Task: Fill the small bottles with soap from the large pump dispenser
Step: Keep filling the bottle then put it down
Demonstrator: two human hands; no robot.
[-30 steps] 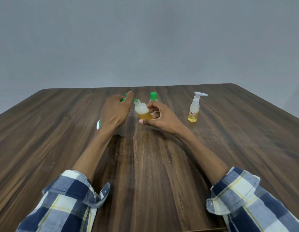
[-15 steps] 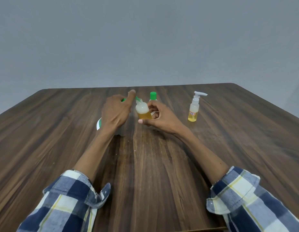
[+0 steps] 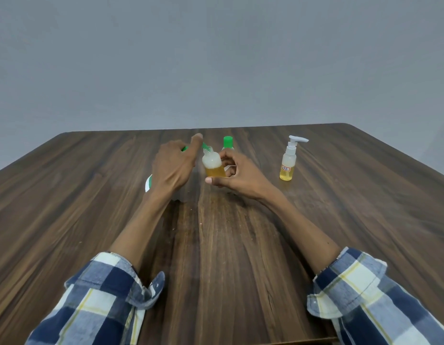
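Head view: left hand presses the green pump of the mostly hidden dispenser, its spout at the open bottle that right hand pinches tilted to catch soap; 2 other bottles wait behind.

- Evenly and softly lit, moderately bright, no harsh highlights anywhere.
- Faint pale sheen on the desk to the right of the small pump bottle, hinting at diffuse light from above.
- Soft, short shadows only, darkest just under the left hand.
- Slight motion blur on the left hand; small pump bottle fairly crisp, its label unreadable.
- Wide-angle stretch: desk edges splaying outward, plaid sleeves enlarged at the bottom corners.
- Grey wall behind the small pump bottle darkening slightly toward the upper corners.
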